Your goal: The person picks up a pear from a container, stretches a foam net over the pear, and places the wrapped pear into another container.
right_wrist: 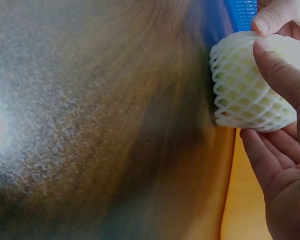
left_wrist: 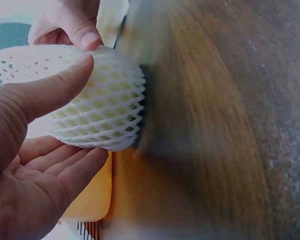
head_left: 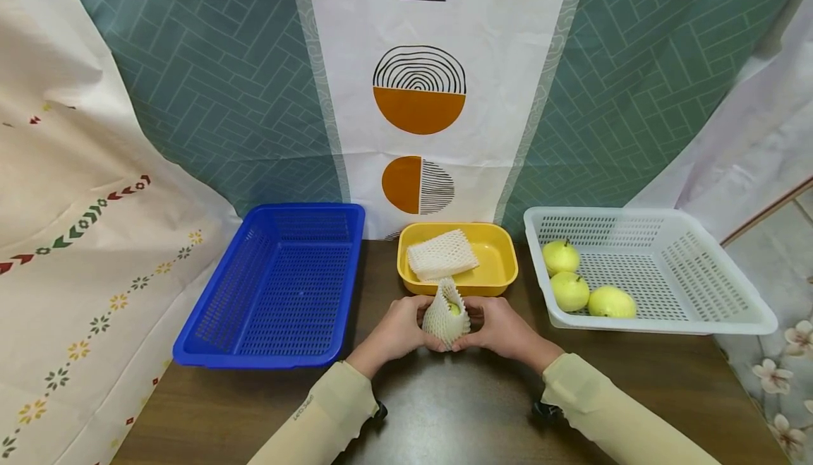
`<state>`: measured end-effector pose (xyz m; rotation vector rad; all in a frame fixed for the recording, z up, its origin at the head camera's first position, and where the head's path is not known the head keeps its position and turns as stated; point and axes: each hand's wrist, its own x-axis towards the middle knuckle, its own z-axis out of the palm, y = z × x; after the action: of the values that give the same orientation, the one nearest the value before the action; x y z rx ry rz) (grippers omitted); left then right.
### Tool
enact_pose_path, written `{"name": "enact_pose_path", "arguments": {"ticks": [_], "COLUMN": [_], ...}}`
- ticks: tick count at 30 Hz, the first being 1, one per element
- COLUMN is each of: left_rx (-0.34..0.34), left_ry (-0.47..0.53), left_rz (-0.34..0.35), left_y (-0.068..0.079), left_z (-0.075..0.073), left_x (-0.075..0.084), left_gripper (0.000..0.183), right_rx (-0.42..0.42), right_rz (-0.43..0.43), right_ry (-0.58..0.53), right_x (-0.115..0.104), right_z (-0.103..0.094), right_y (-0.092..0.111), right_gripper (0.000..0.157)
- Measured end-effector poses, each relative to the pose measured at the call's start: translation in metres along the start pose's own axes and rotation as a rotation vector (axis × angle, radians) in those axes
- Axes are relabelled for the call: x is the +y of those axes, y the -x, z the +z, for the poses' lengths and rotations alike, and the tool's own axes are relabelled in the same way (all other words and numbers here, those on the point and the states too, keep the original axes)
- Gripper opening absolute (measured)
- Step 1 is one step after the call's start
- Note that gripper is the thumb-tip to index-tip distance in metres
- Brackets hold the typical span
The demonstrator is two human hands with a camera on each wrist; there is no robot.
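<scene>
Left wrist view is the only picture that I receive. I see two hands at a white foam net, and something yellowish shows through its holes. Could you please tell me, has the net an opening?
Observer: Yes, in the head view a bit of yellow-green fruit shows through an opening in the net.
Operator: Thank you. Is there more of such net nearby?
Observer: Yes, more white foam netting lies in the yellow tray.
Operator: And how many fruits are without net?
Observer: Three bare fruits are visible, all in the white basket.
</scene>
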<state>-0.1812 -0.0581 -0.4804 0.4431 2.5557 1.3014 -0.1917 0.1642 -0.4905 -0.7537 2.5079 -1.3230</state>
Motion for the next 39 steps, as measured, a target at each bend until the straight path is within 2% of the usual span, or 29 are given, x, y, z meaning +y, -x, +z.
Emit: {"name": "enact_pose_path", "arguments": {"ticks": [4,8,11,15,17,20,22,25,29,31,33,36,39], "left_rx": [0.001,0.008,0.013,0.035,0.058,0.086,0.107,0.165,0.274,0.306,0.309,0.278,0.242], "left_ry": [0.005,0.021,0.071,0.181,0.229,0.322,0.395,0.506,0.592,0.603,0.594,0.561,0.529], "left_rz": [-0.004,0.002,0.018,0.052,0.064,0.078,0.062,0.024,-0.032,-0.035,-0.017,0.019,0.050], "left_y": [0.000,0.000,-0.001,-0.001,0.001,0.003,0.004,0.001,0.001,0.001,0.001,0.002,0.004], "left_z": [0.001,0.002,0.001,-0.003,-0.008,-0.014,-0.017,-0.017,-0.021,-0.022,-0.023,-0.023,-0.022], "left_x": [-0.002,-0.004,-0.004,0.000,0.007,0.017,0.022,0.023,0.031,0.034,0.036,0.040,0.042], "left_gripper": [0.080,0.078,0.076,0.074,0.073,0.072,0.073,0.074,0.067,0.060,0.055,0.054,0.061], "right_rx": [0.001,-0.003,0.000,0.027,0.043,0.056,0.061,0.063,0.063,0.073,0.099,0.166,0.229], "right_rz": [0.017,0.051,0.056,0.054,0.066,0.090,0.107,0.131,0.136,0.135,0.136,0.158,0.180], "right_ry": [0.005,0.019,-0.023,-0.103,-0.121,-0.144,-0.184,-0.300,-0.447,-0.476,-0.491,-0.466,-0.428], "right_x": [0.002,0.002,0.001,-0.005,-0.009,-0.026,-0.032,-0.035,-0.036,-0.039,-0.041,-0.043,-0.044], "right_z": [0.001,0.001,0.001,-0.004,-0.008,-0.018,-0.023,-0.029,-0.030,-0.030,-0.029,-0.027,-0.026], "right_y": [-0.001,-0.002,-0.003,-0.004,-0.005,-0.003,-0.003,-0.003,-0.005,-0.007,-0.008,-0.009,-0.010], "right_gripper": [0.070,0.066,0.062,0.065,0.066,0.063,0.058,0.053,0.054,0.058,0.060,0.064,0.067]}}
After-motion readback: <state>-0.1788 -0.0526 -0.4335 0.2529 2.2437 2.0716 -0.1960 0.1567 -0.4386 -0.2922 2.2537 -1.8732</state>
